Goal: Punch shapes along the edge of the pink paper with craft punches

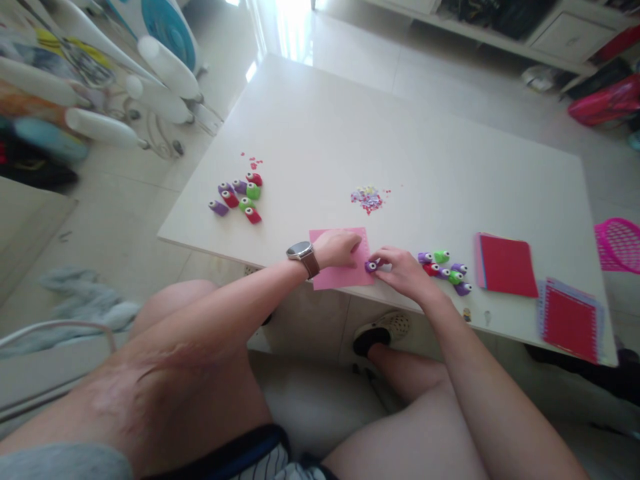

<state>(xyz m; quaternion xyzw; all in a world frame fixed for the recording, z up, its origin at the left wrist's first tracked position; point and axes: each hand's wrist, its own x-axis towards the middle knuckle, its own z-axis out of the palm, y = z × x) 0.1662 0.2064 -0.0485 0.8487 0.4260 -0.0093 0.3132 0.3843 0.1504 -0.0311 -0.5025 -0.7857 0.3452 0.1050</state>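
A pink paper sheet (336,275) lies at the near edge of the white table (400,147). My left hand (338,247), with a watch on its wrist, rests on the sheet with fingers curled, pressing it down. My right hand (403,270) pinches a small purple paper punch (371,266) at the sheet's right edge. Just right of that hand lies a cluster of purple, green and red punches (447,270).
A second group of punches (239,197) sits at the table's left. Punched paper bits (369,199) lie mid-table. Two stacks of red paper (506,264) (570,321) are at the right, a pink basket (620,244) beyond. My knees are below the table edge.
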